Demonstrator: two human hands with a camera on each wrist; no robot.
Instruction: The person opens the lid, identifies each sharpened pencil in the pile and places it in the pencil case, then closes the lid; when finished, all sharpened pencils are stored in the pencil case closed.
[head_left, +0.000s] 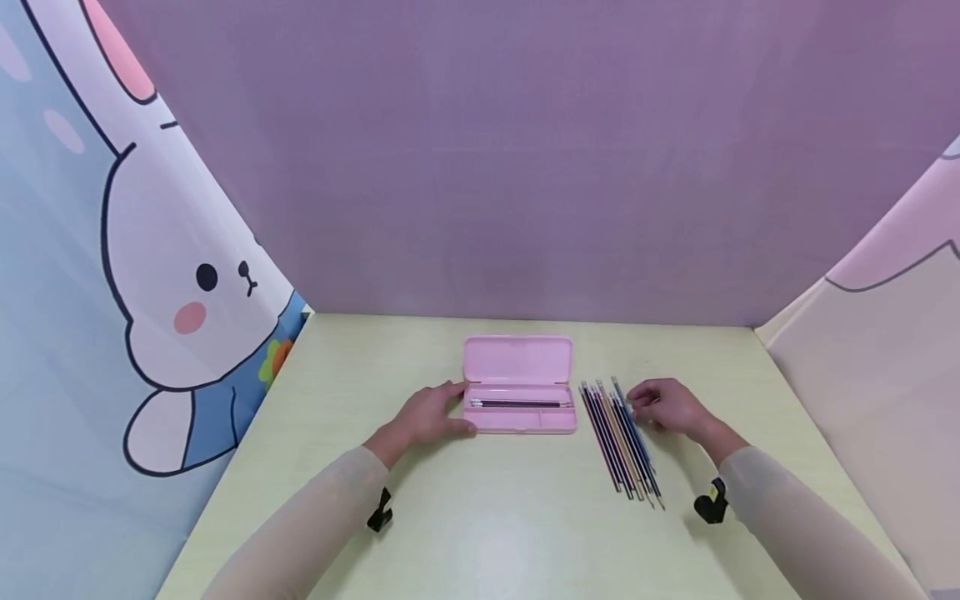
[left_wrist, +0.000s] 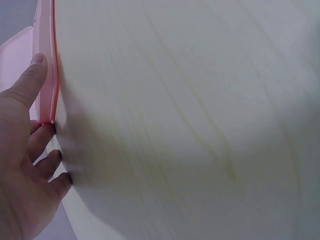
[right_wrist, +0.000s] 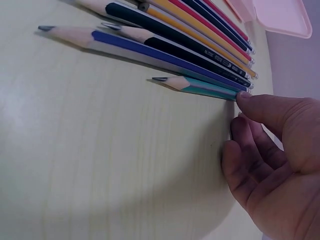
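A pink pencil case (head_left: 517, 360) lies with its lid raised, a dark striped pencil (head_left: 517, 404) inside its tray. My left hand (head_left: 435, 414) holds the case's left end; in the left wrist view, the hand (left_wrist: 22, 150) has its thumb against the pink side (left_wrist: 46, 100) and a finger at the corner. Several pencils (head_left: 618, 442) lie side by side to the right of the case. My right hand (head_left: 670, 406) is at their right side. Seen from the right wrist, that hand (right_wrist: 280, 160) pinches the eraser end of a teal pencil (right_wrist: 210, 88), which the thumb partly covers.
The pale wooden table (head_left: 480, 517) meets a purple backdrop (head_left: 525, 167) behind the case. A rabbit-patterned cloth (head_left: 187, 250) hangs at the left and a pale patterned one (head_left: 870, 367) at the right. A blue pencil (right_wrist: 150, 55) lies beside the teal one.
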